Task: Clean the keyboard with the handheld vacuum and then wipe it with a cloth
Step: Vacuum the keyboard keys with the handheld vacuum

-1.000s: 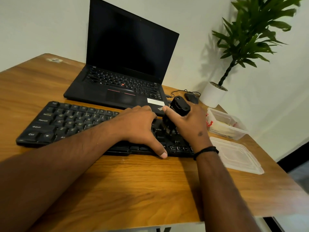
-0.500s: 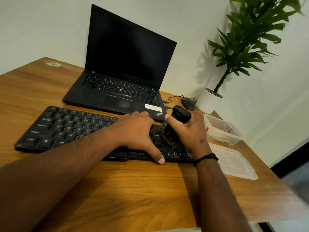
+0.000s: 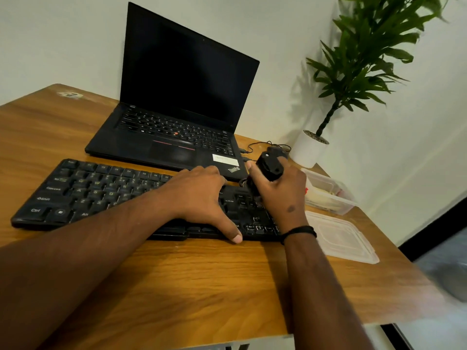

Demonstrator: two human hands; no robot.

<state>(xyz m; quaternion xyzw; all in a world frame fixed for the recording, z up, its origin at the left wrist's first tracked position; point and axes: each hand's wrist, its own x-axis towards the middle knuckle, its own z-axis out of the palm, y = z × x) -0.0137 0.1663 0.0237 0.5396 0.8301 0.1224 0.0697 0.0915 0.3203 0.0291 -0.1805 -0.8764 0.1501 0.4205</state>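
The black keyboard (image 3: 106, 193) lies across the wooden desk (image 3: 202, 279), just in front of the open laptop (image 3: 177, 102). The left hand (image 3: 199, 195) rests flat on the keyboard's middle, fingers spread, thumb at its near edge. The right hand (image 3: 283, 190) grips the small black handheld vacuum (image 3: 267, 168), held upright with its lower end down on the keyboard's right end. To the right of the keyboard sit a clear plastic container (image 3: 328, 195) and its lid (image 3: 341, 236); a potted plant (image 3: 353, 72) stands behind them.
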